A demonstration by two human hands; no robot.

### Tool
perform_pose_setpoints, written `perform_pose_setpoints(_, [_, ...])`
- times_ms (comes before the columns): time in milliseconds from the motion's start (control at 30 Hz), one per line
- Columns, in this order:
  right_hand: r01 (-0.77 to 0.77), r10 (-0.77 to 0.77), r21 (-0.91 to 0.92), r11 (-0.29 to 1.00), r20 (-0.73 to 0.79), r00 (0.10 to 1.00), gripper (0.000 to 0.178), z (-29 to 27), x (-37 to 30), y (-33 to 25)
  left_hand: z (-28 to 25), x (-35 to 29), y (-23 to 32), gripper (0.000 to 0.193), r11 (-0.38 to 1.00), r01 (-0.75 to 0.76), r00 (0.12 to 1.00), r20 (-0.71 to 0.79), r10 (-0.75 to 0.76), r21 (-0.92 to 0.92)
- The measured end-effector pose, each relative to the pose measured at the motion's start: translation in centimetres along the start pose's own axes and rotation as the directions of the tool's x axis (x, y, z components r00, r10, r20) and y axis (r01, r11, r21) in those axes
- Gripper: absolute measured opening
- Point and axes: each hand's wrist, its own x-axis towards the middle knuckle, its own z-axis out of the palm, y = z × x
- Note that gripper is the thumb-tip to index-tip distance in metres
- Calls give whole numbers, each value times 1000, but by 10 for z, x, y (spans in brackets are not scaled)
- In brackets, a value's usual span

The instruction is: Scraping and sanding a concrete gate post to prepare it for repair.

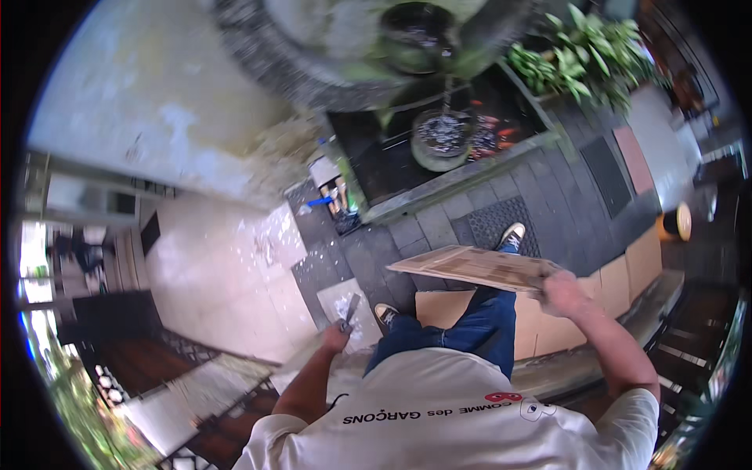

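My right hand [565,294] is closed on the edge of a flat cardboard sheet [462,265], which is held out in front of my legs, tilted. Low on the left, my left hand [336,337] grips a scraper [350,310], its flat grey blade pointing away from me. Blur hides the blade's finer shape. Below the scraper lies a pale, stained sheet [356,291] on the paving. More brown cardboard [548,329] is spread on the ground beneath and to the right of my legs.
A pond [376,168] with orange fish and a round water bowl [442,141] stands ahead. By its left corner are bottles and small items [337,196]. White flakes dot the light tiles [227,274] at left. A dark mat [501,223] lies by my foot; plants [583,55] grow at right.
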Motion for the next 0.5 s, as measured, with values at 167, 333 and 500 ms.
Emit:
perform_pose_setpoints(167, [184, -195, 168, 968, 51, 979, 29, 31, 103, -134, 19, -52, -68, 43, 953, 40, 948, -290, -131, -300])
perform_pose_setpoints(333, [177, -202, 396, 901, 20, 979, 35, 83, 180, -277, 46, -110, -88, 40, 713, -159, 747, -556, -366, -683])
perform_pose_setpoints(500, [-186, -15, 825, 534, 229, 973, 28, 131, 228, -359, 60, -163, -88, 41, 420, -168, 689, -411, -597, -892])
